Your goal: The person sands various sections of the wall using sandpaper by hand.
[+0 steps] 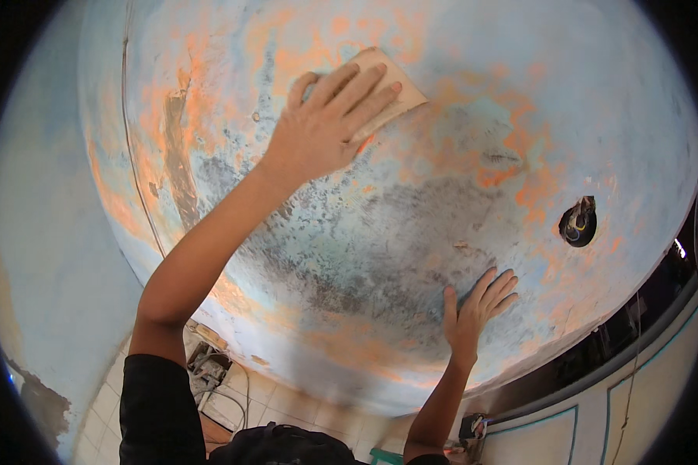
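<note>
My left hand [322, 128] is up on a patchy wall [442, 209], its fingers pressing a beige sheet of sandpaper [392, 93] flat against the surface. The wall's blue paint is worn through to orange, grey and dark blotches. Lower and to the right, my right hand [477, 310] rests on the same wall with its fingers spread and nothing in them. Above and right of that hand, a round hole [578, 222] in the wall has wires inside.
A thin cable [132, 139] runs down the wall at the left. Below lie pale floor tiles [275, 399] and a cluttered pile with cords [209, 372]. A green object [386, 456] is at the bottom edge. White panels with blue lines [535, 434] stand at lower right.
</note>
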